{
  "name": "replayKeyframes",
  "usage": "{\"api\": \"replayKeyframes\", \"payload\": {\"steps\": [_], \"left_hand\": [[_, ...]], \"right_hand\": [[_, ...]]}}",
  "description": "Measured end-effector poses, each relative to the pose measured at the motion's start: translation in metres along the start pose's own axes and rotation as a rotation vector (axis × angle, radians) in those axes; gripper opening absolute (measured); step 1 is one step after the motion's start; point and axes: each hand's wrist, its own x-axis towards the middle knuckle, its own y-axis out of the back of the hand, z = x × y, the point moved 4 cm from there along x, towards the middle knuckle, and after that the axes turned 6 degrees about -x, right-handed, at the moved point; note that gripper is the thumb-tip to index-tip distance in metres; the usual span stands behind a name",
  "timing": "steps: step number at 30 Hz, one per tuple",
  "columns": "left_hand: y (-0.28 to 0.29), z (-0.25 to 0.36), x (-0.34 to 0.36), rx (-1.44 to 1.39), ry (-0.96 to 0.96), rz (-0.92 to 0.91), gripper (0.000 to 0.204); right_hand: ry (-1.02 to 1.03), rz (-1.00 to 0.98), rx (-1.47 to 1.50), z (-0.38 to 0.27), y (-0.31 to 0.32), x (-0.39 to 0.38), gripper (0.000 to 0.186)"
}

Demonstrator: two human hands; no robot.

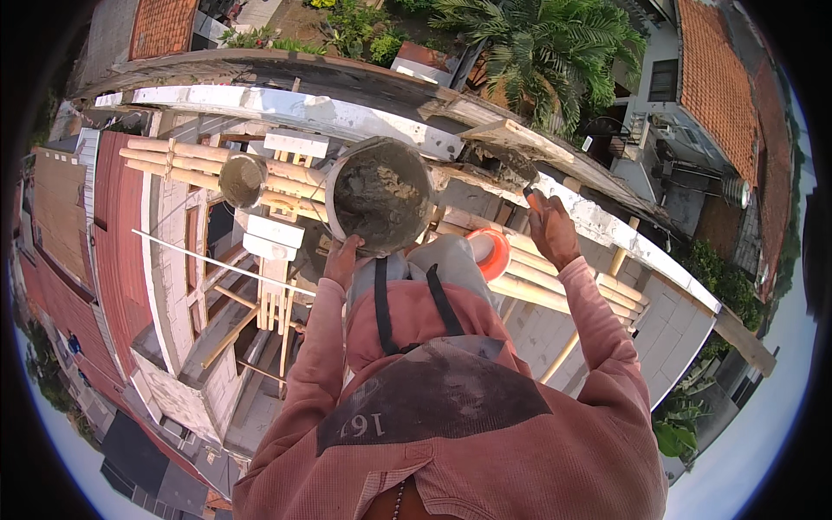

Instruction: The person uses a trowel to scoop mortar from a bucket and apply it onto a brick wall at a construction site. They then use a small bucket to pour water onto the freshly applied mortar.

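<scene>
My left hand (344,260) grips the near rim of a bucket (326,198) filled with wet grey mortar (381,195). The bucket stands on bamboo poles, just in front of my legs. My right hand (552,227) is closed round the orange handle of a trowel (532,198), reaching out over the wall top. Beyond the trowel's handle, a heap of grey mortar (498,162) lies against a wooden board (518,139) along the wall. Where the blade ends and the mortar begins is hard to make out.
Bamboo poles (563,276) form a scaffold high above the ground. A smaller mortar-stained bucket (243,180) stands on the left, with white blocks (274,237) nearby. An orange-rimmed round container (494,254) is by my right leg. The white-edged wall (295,106) runs across in front.
</scene>
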Motion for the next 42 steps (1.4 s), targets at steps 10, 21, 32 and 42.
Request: {"api": "replayKeyframes", "payload": {"steps": [10, 21, 32, 42], "left_hand": [[-0.019, 0.013, -0.015, -0.07, 0.021, 0.041, 0.043], [-0.015, 0.009, -0.021, 0.0, 0.001, 0.003, 0.048], [-0.006, -0.01, -0.023, 0.227, -0.063, 0.08, 0.048], [-0.021, 0.013, -0.033, -0.109, -0.001, 0.027, 0.035]], "right_hand": [[0.424, -0.2, 0.152, -0.074, -0.008, 0.01, 0.045], [0.638, -0.438, -0.313, -0.146, -0.089, 0.082, 0.03], [0.466, -0.777, 0.509, -0.125, -0.171, 0.055, 0.066], [0.275, -0.768, 0.554, -0.133, -0.133, 0.04, 0.069]]}}
